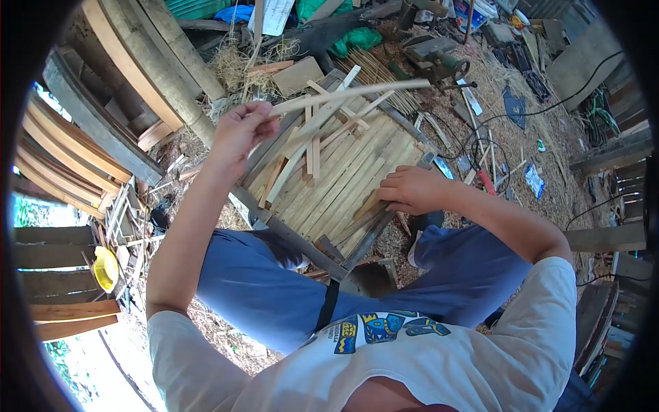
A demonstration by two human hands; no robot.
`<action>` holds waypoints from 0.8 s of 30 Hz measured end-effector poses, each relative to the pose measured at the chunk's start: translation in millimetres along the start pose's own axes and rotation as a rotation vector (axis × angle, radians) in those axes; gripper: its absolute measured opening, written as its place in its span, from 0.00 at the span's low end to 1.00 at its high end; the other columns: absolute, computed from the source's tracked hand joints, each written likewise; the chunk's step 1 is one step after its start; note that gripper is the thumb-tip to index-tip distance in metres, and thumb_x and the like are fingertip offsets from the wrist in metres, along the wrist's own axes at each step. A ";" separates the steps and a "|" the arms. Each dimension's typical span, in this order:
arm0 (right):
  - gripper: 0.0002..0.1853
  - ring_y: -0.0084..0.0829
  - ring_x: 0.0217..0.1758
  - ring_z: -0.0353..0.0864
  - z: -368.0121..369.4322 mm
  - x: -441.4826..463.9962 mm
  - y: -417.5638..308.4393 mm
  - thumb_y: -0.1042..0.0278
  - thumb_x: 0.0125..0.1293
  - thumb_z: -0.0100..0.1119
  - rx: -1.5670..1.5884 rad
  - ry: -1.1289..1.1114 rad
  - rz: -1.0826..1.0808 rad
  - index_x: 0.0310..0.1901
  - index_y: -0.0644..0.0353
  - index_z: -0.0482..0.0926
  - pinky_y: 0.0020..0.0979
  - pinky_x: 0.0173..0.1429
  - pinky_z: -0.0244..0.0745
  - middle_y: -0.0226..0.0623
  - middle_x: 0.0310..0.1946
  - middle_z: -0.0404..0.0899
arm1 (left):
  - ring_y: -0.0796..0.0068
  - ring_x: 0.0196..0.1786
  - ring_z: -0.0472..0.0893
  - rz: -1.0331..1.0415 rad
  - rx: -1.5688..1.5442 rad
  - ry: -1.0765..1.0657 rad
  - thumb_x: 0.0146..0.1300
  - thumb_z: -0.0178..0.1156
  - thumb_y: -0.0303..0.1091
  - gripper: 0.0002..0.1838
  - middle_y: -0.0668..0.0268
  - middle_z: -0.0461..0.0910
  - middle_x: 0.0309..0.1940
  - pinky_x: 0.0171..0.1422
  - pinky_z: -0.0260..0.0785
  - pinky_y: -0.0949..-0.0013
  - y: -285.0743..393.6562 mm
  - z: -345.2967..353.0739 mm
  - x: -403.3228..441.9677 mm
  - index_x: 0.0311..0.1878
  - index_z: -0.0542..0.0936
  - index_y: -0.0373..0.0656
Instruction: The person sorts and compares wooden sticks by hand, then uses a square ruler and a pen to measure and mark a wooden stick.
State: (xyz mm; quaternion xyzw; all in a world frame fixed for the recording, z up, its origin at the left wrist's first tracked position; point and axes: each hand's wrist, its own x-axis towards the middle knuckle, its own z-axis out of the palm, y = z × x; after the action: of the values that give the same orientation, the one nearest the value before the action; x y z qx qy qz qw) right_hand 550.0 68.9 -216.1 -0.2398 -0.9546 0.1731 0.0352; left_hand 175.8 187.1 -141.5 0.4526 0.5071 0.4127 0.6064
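Note:
My left hand [246, 134] is raised, pinching one end of a thin wooden strip [350, 93] that extends right above a slatted wooden panel [343, 182] with a dark frame. Low over the panel's right edge, my right hand [415, 190] has its fingers curled together; what is under them is hidden. Brownish wood pieces [360, 221] lie beside its fingertips. Several loose strips [309, 141] are crossed in a pile on the panel's far left part, below the held strip.
Beyond the panel stand a metal vise [439, 58] and a bundle of thin sticks [384, 79]. A black cable [480, 137] winds over the shavings-covered ground at right. Curved timbers [130, 62] lean at left, near a yellow plastic container [106, 268].

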 end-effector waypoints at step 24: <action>0.15 0.34 0.59 0.81 -68.0 152.5 96.2 0.53 0.76 0.64 -0.191 0.327 0.017 0.56 0.50 0.84 0.42 0.65 0.59 0.30 0.47 0.88 | 0.70 0.46 0.88 0.290 -0.281 0.265 0.75 0.71 0.36 0.17 0.59 0.87 0.48 0.60 0.85 0.64 31.9 -106.8 -26.0 0.58 0.78 0.39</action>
State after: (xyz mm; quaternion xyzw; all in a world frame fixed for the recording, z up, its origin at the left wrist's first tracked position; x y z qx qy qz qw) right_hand 468.5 241.3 -188.2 -0.2748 -0.9463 0.0405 0.1655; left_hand 65.2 184.1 -112.5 0.3739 0.4496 0.6174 0.5261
